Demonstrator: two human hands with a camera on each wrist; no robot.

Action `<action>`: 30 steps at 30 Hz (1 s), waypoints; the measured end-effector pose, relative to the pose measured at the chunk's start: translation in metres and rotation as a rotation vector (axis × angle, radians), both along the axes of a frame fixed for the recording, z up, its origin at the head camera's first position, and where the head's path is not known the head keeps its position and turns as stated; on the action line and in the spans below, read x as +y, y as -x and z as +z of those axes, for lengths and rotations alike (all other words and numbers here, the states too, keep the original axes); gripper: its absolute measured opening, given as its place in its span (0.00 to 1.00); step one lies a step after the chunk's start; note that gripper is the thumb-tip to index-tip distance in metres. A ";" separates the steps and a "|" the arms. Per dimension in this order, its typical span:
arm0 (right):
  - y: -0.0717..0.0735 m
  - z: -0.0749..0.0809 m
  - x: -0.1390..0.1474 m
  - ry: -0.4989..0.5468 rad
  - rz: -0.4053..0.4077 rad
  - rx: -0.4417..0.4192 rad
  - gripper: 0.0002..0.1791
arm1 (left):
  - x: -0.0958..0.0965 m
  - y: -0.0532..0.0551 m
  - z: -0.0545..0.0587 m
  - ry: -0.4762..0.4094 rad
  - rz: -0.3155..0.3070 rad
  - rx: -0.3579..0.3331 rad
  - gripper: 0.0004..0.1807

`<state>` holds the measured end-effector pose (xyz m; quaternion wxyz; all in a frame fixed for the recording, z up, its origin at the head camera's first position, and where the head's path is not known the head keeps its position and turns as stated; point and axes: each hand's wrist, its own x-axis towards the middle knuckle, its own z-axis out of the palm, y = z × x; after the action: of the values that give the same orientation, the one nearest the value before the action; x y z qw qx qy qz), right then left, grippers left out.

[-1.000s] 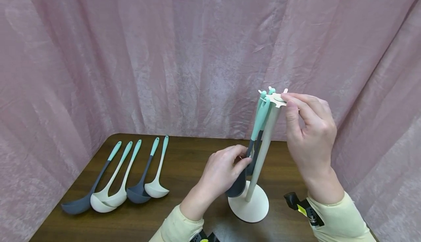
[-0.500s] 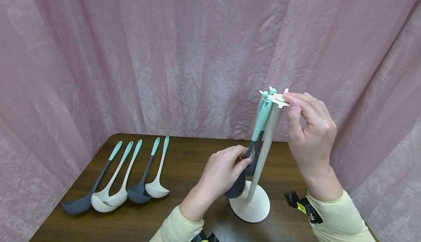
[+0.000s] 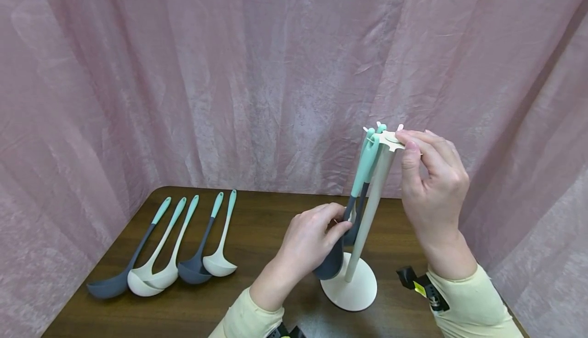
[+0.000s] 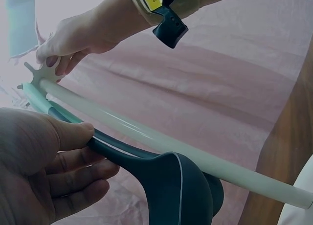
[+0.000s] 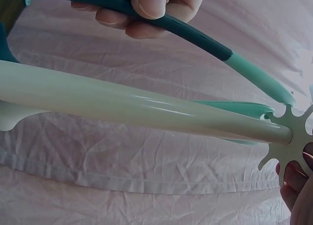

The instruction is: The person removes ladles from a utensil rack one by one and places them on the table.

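Note:
My left hand [image 3: 317, 236] pinches the dark shaft of a ladle [image 3: 332, 264] between thumb and fingers, its bowl hanging below. In the right wrist view the ladle's mint handle end [image 5: 266, 83] meets one hook of the white utensil stand [image 5: 122, 102]. With thumb and fingertips, my right hand [image 3: 434, 185] grips the edge of the stand's hooked top [image 3: 389, 139]. Behind the held ladle, more mint-handled utensils hang from other hooks, among them a dark one [image 3: 352, 235]. Part of a white one [image 5: 17, 115] shows beside the pole in the right wrist view.
On the left of the brown table [image 3: 271, 210], several dark and white ladles with mint handles lie in a row, such as this white ladle [image 3: 220, 265]. The stand's round base [image 3: 358, 294] rests near the front right. A pink curtain [image 3: 275, 82] surrounds the table.
The held ladle's bowl has sunk very slightly. Both hands keep their grips in nearly the same places, and the row of ladles lies as before.

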<state>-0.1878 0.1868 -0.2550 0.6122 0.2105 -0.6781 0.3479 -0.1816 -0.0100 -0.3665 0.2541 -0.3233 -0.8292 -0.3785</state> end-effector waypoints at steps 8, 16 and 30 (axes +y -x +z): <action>-0.001 0.000 -0.002 0.011 -0.004 0.004 0.16 | -0.001 -0.001 0.002 -0.005 0.000 0.004 0.06; 0.001 -0.002 0.003 -0.006 -0.009 -0.006 0.18 | -0.003 -0.002 0.003 -0.009 0.009 0.020 0.06; 0.000 -0.001 0.003 -0.011 -0.007 -0.009 0.18 | -0.005 -0.003 0.006 -0.025 0.012 0.032 0.06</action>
<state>-0.1880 0.1896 -0.2564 0.6091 0.2099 -0.6836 0.3429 -0.1786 -0.0152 -0.3607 0.2736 -0.3213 -0.8222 -0.3819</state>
